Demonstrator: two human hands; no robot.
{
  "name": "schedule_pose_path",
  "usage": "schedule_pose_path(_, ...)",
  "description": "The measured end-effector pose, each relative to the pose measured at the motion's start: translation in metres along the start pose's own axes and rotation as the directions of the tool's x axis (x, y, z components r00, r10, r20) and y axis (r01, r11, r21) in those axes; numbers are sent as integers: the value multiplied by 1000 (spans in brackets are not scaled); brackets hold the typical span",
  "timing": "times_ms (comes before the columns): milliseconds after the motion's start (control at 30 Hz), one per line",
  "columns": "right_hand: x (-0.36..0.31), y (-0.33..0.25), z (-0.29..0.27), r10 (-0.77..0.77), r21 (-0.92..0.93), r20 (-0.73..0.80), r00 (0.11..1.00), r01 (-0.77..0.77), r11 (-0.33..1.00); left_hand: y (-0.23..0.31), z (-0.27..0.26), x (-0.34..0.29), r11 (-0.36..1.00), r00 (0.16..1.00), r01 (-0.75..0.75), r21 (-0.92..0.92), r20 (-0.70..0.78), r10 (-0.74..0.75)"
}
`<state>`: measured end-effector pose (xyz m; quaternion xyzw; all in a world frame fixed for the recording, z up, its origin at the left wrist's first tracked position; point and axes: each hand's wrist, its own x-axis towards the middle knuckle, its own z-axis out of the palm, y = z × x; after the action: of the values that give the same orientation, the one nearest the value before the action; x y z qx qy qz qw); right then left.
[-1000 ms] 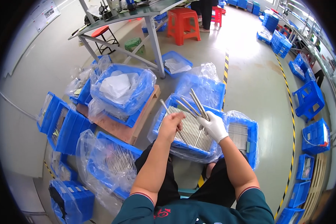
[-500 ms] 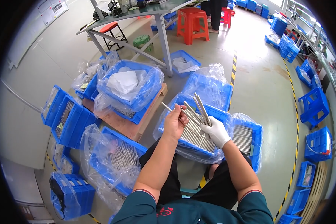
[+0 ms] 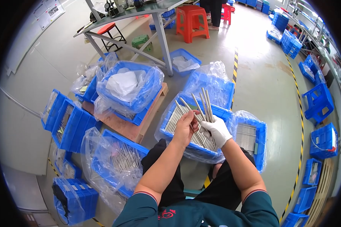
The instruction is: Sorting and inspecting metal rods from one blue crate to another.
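Observation:
My bare left hand (image 3: 185, 128) is closed around a thin metal rod (image 3: 180, 108), its fingertips close to my right hand. In a white glove, my right hand (image 3: 217, 132) grips a bundle of several metal rods (image 3: 207, 103) that fan out at their upper ends. One more rod slants between the two hands, and I cannot tell which one holds it. Both hands are above a plastic-lined blue crate (image 3: 224, 112), where many similar rods (image 3: 172, 123) lie side by side. My hands cover the middle of these rods.
Beside the crate on the right is another blue crate of rods (image 3: 245, 138). A plastic-covered crate of rods (image 3: 125, 158) stands at left. Farther left, stacked crates (image 3: 132, 99) rest on a wooden pallet (image 3: 149, 113). A green-topped table (image 3: 129, 16) and red stool (image 3: 192, 23) are beyond.
My left hand has moved right and slightly down, closer to my right hand. The rods in my right hand have turned more upright. The view has shifted slightly.

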<state>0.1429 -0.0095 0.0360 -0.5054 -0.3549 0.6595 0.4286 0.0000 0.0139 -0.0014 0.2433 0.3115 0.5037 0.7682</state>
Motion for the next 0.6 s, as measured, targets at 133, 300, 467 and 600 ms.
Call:
schedule_pose_path(133,0,0,11,-50,42,-51,997,52,998,-19,6,-5,990,994,-61,123,-79,71)
schedule_pose_path(300,10,7,1,-19,35,-86,996,22,999,-19,9,-2,955,983,-134,265,-85,161)
schedule_pose_path(467,15,-11,-16,-85,-57,-126,988,78,995,-4,3,-7,938,992,-127,324,24,126)
schedule_pose_path(600,14,-17,-25,12,276,5,1000,-13,961,-11,3,-7,966,957,165,201,205,-206)
